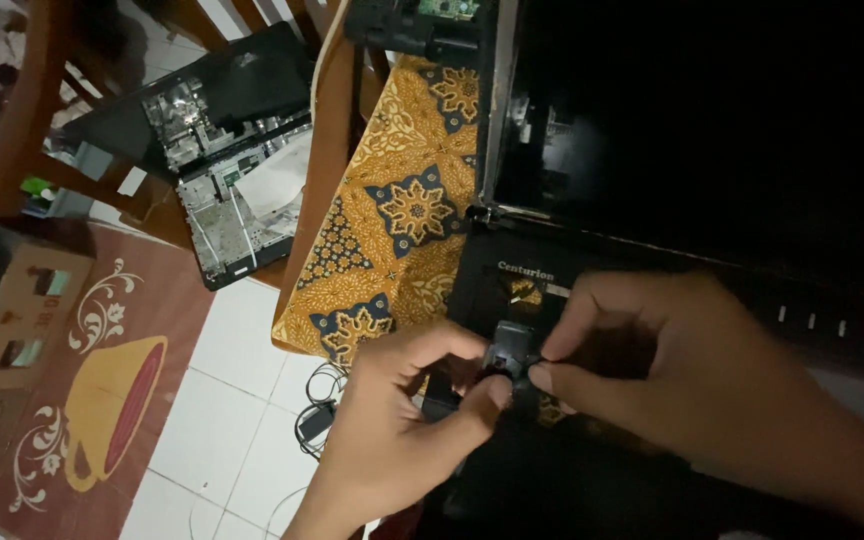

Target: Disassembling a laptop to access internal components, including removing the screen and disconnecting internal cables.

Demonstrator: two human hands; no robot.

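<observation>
Small black plastic part (510, 350), pinched between both hands over the front left corner of an opened black laptop (672, 200); we can't tell exactly what the part is, too dark and half covered by fingers. Our left hand (402, 420) comes up from below, mostly closed, thumb and forefinger gripping the part's lower left side. Our right hand (652, 370) reaches in from the right, fingers curled, thumb and forefinger tips clamped on the part's right edge. Both hands touch the part and nearly touch each other.

Laptop base under the hands is very dark, so detail is lost; its screen stands upright, black, and is cut off by the top and right edges. It sits on a yellow-and-navy batik cloth (402, 200) draped over a table edge.

Left of that, on the floor side, a second disassembled laptop chassis (222, 150) leans at a wooden chair (22, 110), innards exposed. A black cable (317, 405) lies coiled on white floor tiles (242, 400), beside a red-brown mat with a cup motif (102, 400), partly cut off at left.
</observation>
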